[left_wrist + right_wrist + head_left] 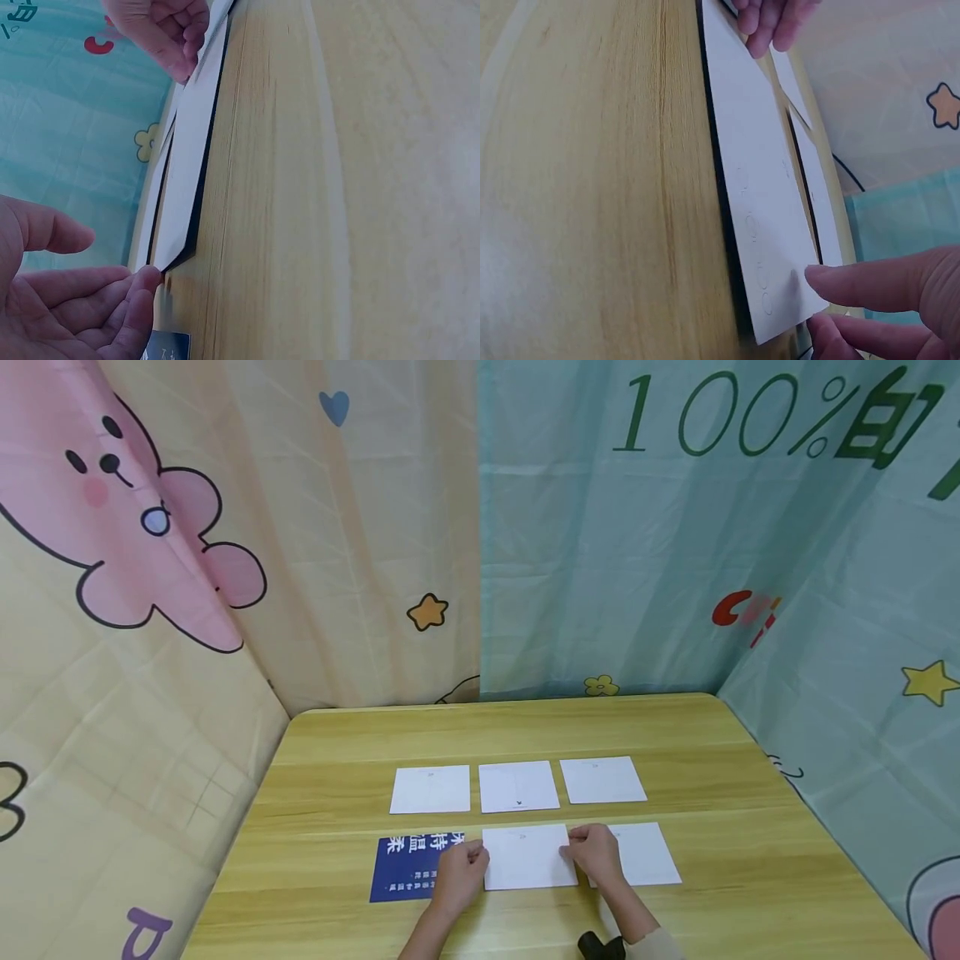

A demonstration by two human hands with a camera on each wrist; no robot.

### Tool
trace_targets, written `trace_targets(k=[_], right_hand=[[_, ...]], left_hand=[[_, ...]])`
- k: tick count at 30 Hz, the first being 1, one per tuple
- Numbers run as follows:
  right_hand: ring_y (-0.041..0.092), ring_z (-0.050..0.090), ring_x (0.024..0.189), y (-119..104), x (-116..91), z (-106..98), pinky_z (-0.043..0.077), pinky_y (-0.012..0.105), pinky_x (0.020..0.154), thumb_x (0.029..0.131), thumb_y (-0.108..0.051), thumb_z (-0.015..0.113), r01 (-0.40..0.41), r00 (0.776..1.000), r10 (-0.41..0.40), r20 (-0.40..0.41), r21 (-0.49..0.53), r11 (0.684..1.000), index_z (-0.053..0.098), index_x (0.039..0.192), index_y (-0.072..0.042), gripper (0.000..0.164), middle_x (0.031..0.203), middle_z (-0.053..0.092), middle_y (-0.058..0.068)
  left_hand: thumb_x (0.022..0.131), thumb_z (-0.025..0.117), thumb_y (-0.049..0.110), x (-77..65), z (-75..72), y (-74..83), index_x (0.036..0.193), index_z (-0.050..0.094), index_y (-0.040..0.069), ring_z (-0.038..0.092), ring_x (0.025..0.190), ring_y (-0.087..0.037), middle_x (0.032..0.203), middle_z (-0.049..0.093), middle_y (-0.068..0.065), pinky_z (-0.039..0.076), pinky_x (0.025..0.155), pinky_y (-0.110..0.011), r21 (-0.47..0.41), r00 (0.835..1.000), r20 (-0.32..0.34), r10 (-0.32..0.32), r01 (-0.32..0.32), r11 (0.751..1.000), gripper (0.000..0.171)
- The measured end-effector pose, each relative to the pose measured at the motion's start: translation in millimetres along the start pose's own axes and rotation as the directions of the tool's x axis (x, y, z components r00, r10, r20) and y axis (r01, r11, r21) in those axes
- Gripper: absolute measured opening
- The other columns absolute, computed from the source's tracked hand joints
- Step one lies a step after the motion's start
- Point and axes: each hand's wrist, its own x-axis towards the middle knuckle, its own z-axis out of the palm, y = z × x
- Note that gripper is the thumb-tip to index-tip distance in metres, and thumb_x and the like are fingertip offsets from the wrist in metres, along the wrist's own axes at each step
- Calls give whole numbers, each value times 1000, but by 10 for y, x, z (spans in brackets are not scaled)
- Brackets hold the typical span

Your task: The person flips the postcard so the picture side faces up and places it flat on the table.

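Note:
The middle white card point(527, 858) of the front row lies between both hands. My right hand point(596, 853) pinches its right end, thumb point(855, 286) on the top face and fingers underneath. At the card's left end is my left hand point(459, 878), its fingertips point(150, 277) touching the corner while the thumb point(64, 232) stands apart. A dark strip shows under the card's near edge in both wrist views. The left hand partly covers a dark blue card point(397, 868) with white printed characters. Another white card point(648, 853) sits partly behind the right hand.
Farther back, three white cards form a row: left point(430, 790), middle point(519, 787) and right point(603, 779). All rest on a wood-grain table point(315, 827). A printed curtain point(375, 527) hangs behind and around the table. Something dark point(600, 947) is by the right wrist.

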Motion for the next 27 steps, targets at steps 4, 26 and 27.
trace_targets(k=[4,26,27], right_hand=[[19,57,69,22,16,25,49,34,61,63,7,75,-7,1000,7,9,-6,1000,65,86,12,27,72,62,8],[14,48,63,145,52,-7,44,26,57,64,5,77,57,997,-60,43,68,996,61,79,4,22,68,53,2],[14,48,63,144,52,-8,44,26,56,64,4,77,58,997,-61,42,70,996,61,79,4,22,68,52,2]], left_hand=[[83,54,1,-4,-7,-1,60,51,3,35,50,-7,51,38,5,29,46,-20,-8,1000,6,-8,8,1000,24],[86,50,4,101,-77,-22,54,32,14,24,41,-5,47,26,9,22,41,-20,29,995,93,-27,24,999,38],[86,50,5,109,-79,-21,53,36,13,25,40,-5,47,29,9,22,40,-20,28,994,103,-33,30,999,37]])
